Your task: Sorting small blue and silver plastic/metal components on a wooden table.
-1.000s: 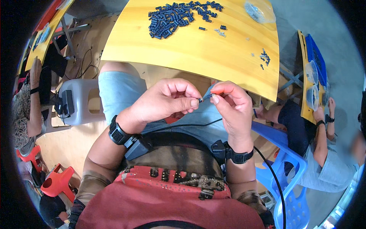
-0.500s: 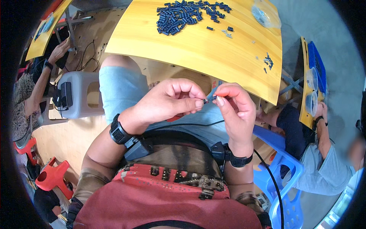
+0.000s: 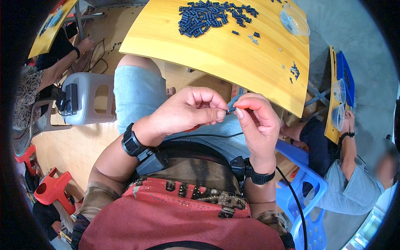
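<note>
Over my lap, just off the near edge of the yellow table (image 3: 250,62), my two hands meet fingertip to fingertip. My left hand (image 3: 193,107) pinches a small dark cylindrical part (image 3: 228,111) between thumb and forefinger. My right hand (image 3: 259,114) is closed in a pinch at the part's other end; whatever sits between its fingertips is too small to make out. On the table lies a heap of small black cylindrical parts (image 3: 200,20), with a few loose ones at its right. Small silvery pieces (image 3: 253,40) lie nearby, and a cluster of tiny dark pieces (image 3: 295,71) is near the right edge.
A clear plastic tub (image 3: 295,21) stands at the table's far right corner. A blue plastic chair (image 3: 304,183) is at my right, a grey stool (image 3: 89,98) at my left. Black cable (image 3: 298,200) runs past my right wrist. Other people sit on both sides.
My fingertips have come slightly closer together around the small part. The view has shifted a little, so the table appears somewhat further right. At the left, another person's hand has moved.
</note>
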Motion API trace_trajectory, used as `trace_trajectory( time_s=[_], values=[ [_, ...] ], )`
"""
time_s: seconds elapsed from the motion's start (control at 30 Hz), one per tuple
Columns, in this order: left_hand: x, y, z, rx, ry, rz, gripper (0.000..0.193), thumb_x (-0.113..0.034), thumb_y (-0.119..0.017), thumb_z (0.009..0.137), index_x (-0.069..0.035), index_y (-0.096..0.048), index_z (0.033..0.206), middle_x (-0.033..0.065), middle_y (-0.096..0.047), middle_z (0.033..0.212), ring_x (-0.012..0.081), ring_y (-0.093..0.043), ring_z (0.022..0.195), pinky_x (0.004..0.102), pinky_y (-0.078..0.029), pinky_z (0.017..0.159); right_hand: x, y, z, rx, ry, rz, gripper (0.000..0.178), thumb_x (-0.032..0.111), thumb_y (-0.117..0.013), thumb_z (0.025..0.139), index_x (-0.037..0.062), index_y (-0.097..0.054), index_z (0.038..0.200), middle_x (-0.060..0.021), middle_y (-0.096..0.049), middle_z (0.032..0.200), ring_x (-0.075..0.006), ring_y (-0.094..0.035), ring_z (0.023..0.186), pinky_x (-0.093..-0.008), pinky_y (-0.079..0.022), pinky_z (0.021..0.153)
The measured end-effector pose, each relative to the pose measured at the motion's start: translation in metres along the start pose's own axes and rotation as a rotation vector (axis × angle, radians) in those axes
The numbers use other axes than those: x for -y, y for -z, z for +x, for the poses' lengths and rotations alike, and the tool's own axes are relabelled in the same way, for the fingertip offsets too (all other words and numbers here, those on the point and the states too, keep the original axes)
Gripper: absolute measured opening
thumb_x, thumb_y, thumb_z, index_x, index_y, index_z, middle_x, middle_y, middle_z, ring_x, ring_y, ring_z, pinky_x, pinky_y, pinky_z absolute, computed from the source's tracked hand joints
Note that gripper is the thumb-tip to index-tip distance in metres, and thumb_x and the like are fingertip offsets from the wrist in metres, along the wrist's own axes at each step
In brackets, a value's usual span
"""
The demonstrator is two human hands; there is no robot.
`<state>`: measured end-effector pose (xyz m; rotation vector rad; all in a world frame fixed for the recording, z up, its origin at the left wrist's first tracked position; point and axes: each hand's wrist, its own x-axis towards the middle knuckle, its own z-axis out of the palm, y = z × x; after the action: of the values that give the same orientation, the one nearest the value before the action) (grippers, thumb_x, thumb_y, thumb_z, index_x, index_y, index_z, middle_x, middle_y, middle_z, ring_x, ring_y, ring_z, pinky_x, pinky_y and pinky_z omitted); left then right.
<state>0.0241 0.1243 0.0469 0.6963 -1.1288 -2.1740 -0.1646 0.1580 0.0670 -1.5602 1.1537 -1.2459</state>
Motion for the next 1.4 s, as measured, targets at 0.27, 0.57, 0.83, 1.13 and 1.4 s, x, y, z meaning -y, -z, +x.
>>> trace_trajectory(
  time_s=[0.27,0.57,0.83,1.13,1.4],
  values=[
    [0.000,0.001,-0.002,-0.004,0.008,0.000,0.011,-0.013,-0.060,0.087,-0.005,-0.061,0.094,0.0000,-0.062,0.078,0.0056,-0.056,0.068,0.0185,-0.045,0.056,0.000,0.000,0.001,0.009,0.051,-0.097,0.013,-0.004,-0.061,0.077,0.0011,-0.062,0.089,-0.0074,-0.059,0.087,-0.0135,-0.054,0.076,-0.0226,-0.042,0.066],
    [-0.002,-0.002,-0.005,-0.013,0.034,0.028,0.010,-0.014,-0.061,0.087,-0.005,-0.061,0.092,-0.0008,-0.060,0.076,0.0048,-0.055,0.066,0.0182,-0.044,0.056,0.003,0.002,0.002,0.051,0.103,-0.182,0.012,-0.003,-0.060,0.076,0.0019,-0.062,0.086,-0.0081,-0.061,0.084,-0.0158,-0.056,0.072,-0.0242,-0.044,0.063],
    [0.000,-0.005,-0.007,-0.010,0.076,-0.053,0.010,-0.015,-0.059,0.088,-0.006,-0.060,0.091,-0.0009,-0.060,0.076,0.0048,-0.053,0.067,0.0173,-0.043,0.056,0.008,0.004,0.004,0.097,0.177,-0.237,0.014,-0.005,-0.060,0.074,0.0018,-0.063,0.086,-0.0091,-0.061,0.082,-0.0170,-0.058,0.072,-0.0252,-0.045,0.063],
    [0.005,-0.005,-0.005,-0.102,0.073,-0.037,0.009,-0.014,-0.060,0.087,-0.005,-0.060,0.088,-0.0017,-0.060,0.077,0.0025,-0.051,0.063,0.0155,-0.039,0.052,0.012,0.001,0.005,0.080,0.187,-0.272,0.017,-0.007,-0.059,0.073,0.0021,-0.063,0.086,-0.0095,-0.060,0.082,-0.0181,-0.058,0.071,-0.0259,-0.046,0.062],
    [0.010,-0.009,-0.005,-0.143,0.023,0.036,0.006,-0.011,-0.057,0.088,-0.005,-0.059,0.087,-0.0033,-0.058,0.074,-0.0002,-0.046,0.057,0.0144,-0.034,0.046,0.014,0.002,0.012,0.190,0.168,-0.302,0.017,-0.008,-0.059,0.071,0.0017,-0.062,0.085,-0.0101,-0.060,0.081,-0.0196,-0.058,0.071,-0.0261,-0.046,0.061]
  ],
)
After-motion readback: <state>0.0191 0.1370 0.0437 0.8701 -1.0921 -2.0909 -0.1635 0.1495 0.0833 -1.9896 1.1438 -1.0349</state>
